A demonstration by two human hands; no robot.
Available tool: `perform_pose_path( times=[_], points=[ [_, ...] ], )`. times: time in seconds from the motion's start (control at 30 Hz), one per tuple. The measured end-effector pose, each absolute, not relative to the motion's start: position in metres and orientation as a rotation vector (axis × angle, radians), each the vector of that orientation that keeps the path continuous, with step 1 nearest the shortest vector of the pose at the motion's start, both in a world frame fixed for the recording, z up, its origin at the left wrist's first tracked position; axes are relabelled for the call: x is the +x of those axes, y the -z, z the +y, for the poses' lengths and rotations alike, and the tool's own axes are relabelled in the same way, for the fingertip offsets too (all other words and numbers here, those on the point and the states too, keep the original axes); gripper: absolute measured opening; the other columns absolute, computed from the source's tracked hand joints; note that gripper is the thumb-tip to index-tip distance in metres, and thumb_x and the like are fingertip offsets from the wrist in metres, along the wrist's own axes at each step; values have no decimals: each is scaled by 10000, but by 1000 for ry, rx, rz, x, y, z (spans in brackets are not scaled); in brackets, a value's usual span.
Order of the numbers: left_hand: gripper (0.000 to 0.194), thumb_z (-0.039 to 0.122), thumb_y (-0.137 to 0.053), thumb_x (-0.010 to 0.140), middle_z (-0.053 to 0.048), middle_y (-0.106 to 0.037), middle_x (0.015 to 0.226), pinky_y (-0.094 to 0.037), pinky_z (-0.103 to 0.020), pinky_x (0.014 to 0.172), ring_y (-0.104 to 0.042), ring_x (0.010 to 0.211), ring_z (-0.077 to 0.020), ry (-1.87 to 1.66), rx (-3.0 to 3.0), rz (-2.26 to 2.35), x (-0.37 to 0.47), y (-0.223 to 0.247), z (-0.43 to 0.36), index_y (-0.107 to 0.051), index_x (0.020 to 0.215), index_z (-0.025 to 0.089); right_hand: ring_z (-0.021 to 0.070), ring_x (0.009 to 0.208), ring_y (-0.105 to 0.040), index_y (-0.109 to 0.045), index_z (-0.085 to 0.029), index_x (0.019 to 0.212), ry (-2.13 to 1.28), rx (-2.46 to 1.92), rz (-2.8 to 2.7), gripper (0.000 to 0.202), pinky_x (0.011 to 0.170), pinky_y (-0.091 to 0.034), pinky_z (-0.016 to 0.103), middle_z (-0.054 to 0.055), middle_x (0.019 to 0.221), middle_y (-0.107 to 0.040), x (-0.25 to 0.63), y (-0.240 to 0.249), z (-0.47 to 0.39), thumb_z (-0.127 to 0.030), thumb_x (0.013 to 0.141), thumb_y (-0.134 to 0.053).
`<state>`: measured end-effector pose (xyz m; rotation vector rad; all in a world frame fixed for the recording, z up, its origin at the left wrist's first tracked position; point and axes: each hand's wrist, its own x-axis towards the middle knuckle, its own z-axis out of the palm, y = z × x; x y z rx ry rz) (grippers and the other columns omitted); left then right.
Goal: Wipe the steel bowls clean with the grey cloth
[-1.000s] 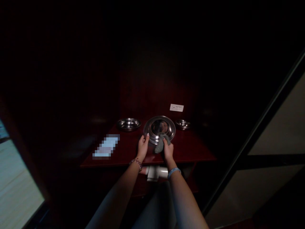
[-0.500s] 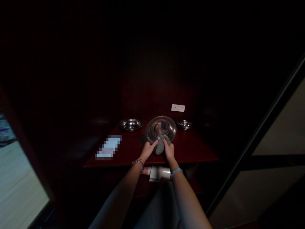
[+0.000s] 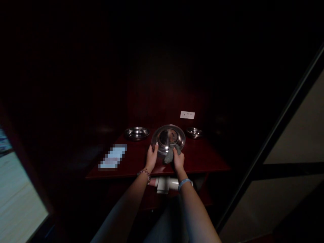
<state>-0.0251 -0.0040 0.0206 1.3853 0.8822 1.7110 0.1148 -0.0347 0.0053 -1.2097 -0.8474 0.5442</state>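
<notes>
A round steel dish (image 3: pixel 168 135) is held tilted above the dark red shelf, its face toward me. My left hand (image 3: pixel 152 157) grips its lower left rim, thumb on the near face. At the lower right rim, my right hand (image 3: pixel 178 160) pinches a grey cloth (image 3: pixel 169 156) against the metal. The fingers behind the dish are hidden. Another steel dish (image 3: pixel 137 133) rests on the shelf (image 3: pixel 136 165) to the left, and a smaller steel bowl (image 3: pixel 194 132) sits to the right.
A blurred pale rectangle (image 3: pixel 113 157) lies on the shelf's left side. A white socket panel (image 3: pixel 187 115) is on the back wall. Below the shelf edge are white cylindrical and boxy items (image 3: pixel 162 185). Dark walls flank the shelf.
My left hand has shifted left along the rim, away from the cloth. The dish has turned slightly in my hands. The whole view has moved a little.
</notes>
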Motion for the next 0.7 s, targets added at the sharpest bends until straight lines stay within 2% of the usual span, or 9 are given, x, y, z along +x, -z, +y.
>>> perform_pose_path(
  times=[0.17,0.33,0.43,0.53,0.6,0.7],
  points=[
    [456,449,-737,737,-128,-723,1160,-459,-404,1046,-656,1123,-252,-1497,1528,731,-18,-16,-3,-707,1073,141,226,796,-694,-768,-80,918,-649,-1119,-897,535,702,-515,268,96,842,-770,119,-1,-30,-568,728,-662],
    [372,450,-759,699,-97,-762,1045,-471,-397,1018,-662,1120,-293,-1312,1643,862,-20,-7,-6,-759,973,199,245,866,-703,-761,-109,965,-720,-1033,-873,529,776,-537,303,79,897,-772,121,5,-25,-571,718,-684],
    [324,482,-736,712,-107,-769,990,-441,-406,1037,-637,1165,-320,-1254,1698,978,-20,-5,-8,-769,900,221,251,884,-707,-760,-122,978,-743,-1002,-875,533,801,-547,325,79,916,-771,120,6,-24,-580,718,-686],
    [367,481,-664,775,-106,-744,1112,-405,-387,1074,-611,1208,-276,-1332,1695,872,-18,-8,-7,-746,1008,210,247,863,-705,-763,-115,975,-739,-1024,-893,551,770,-544,314,86,904,-772,119,5,-26,-593,714,-681],
    [371,462,-619,806,-114,-747,1089,-430,-386,1044,-642,1145,-265,-1388,1687,827,-17,-12,-5,-734,1018,180,245,825,-702,-771,-101,929,-675,-1100,-891,540,733,-531,300,98,866,-772,118,3,-28,-588,718,-672],
    [360,465,-599,805,-127,-759,853,-501,-395,907,-690,937,-286,-1451,1650,928,-17,-15,-1,-732,862,136,242,765,-693,-777,-77,844,-544,-1228,-852,517,689,-505,289,121,799,-763,117,-1,-31,-567,739,-651]
  ],
)
